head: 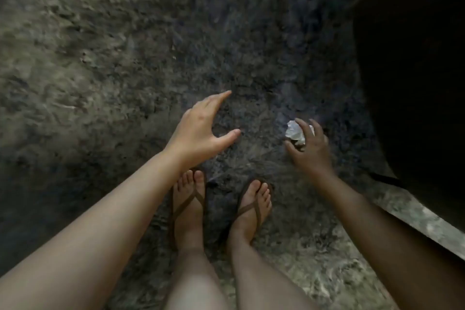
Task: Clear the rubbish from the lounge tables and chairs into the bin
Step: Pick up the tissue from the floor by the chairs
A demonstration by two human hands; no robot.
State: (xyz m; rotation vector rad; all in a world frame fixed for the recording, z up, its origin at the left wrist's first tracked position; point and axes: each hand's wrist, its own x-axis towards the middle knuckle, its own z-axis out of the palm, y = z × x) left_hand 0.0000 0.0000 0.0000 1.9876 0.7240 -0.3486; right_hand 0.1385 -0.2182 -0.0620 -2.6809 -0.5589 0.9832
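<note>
A crumpled white piece of paper (295,131) sits at the fingertips of my right hand (310,148), low over the floor at the right of centre. The thumb lies under the paper and the fingers curl over its top, so the hand grips it. My left hand (201,131) reaches forward at the centre with fingers straight and thumb spread, holding nothing. No bin can be made out in the dim, blurred view.
The mottled grey floor (113,63) fills most of the view. My two feet in brown flip-flops (188,199) stand below the hands. A large dark piece of furniture (415,83) with thin black bars fills the right side, close to my right hand.
</note>
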